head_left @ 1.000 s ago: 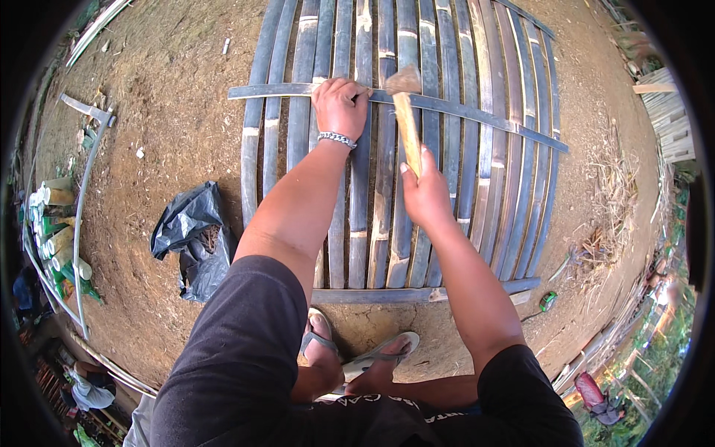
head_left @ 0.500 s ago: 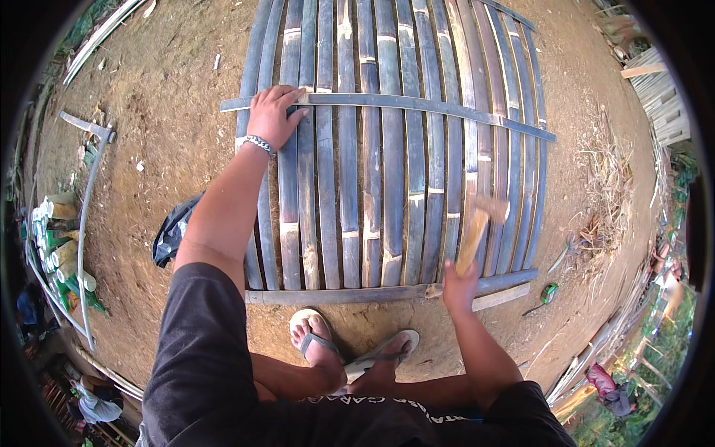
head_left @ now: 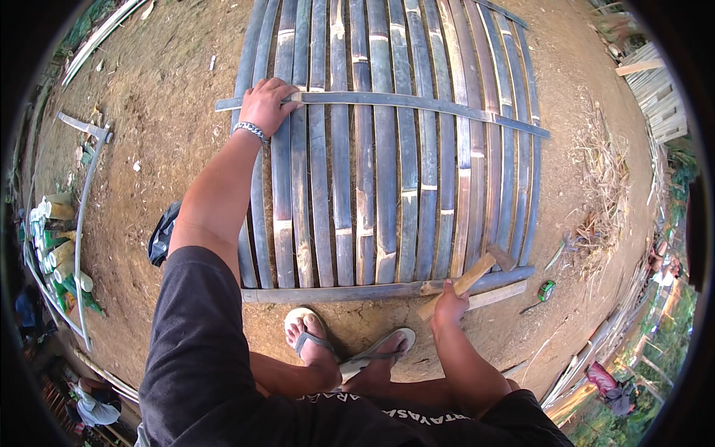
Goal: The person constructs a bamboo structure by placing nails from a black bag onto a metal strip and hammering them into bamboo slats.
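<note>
A long bamboo cross strip lies over a row of dark split-bamboo slats. At its left end my left hand is closed over the strip, the fingers resting along its top. My right hand grips a wooden-handled hammer near the frame's near right corner. The hammer's metal head points away to the right, above the near bamboo crossbar, and the handle's butt sticks out below my fist. Beside that hand, a pale piece of wood lies along the crossbar.
A green tape measure sits on the dirt at right. By my left arm is a black plastic bag. Farther left lie a long-handled pick-like tool and several cut bamboo pieces. My sandalled feet stand just before the crossbar.
My right hand has drawn the hammer back toward me, and its head has dropped toward the near crossbar. The left hand keeps its place on the strip; the whole view has shifted slightly.
</note>
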Motion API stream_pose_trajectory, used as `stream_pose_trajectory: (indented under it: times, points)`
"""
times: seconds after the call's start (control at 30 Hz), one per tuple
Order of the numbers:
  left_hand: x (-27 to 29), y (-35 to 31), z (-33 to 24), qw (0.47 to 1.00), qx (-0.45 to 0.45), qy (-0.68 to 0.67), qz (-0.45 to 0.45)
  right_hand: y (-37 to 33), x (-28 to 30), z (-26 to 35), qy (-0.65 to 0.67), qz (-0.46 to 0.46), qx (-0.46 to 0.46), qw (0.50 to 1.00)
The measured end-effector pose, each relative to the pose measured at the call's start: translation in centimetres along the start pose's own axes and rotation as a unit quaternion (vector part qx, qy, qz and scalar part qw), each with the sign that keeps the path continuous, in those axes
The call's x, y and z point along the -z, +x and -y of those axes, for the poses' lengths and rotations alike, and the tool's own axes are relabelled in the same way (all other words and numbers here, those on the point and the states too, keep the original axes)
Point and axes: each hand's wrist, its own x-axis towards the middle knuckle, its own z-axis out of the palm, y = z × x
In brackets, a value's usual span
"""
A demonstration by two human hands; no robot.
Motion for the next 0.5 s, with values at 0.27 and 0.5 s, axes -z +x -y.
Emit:
stream_pose_trajectory:
  times: [0.27, 0.5]
  points:
    - [-0.3, 0.7, 0.3, 1.000, -0.001, 0.006, -0.004, 0.3, -0.3, 0.6, 0.037, 0.051, -0.007, 0.998]
    - [0.0, 1.4, 0.7, 1.000, -0.003, 0.008, -0.004, -1.0, -0.6, 1.8, 0.048, 0.056, -0.018, 0.997]
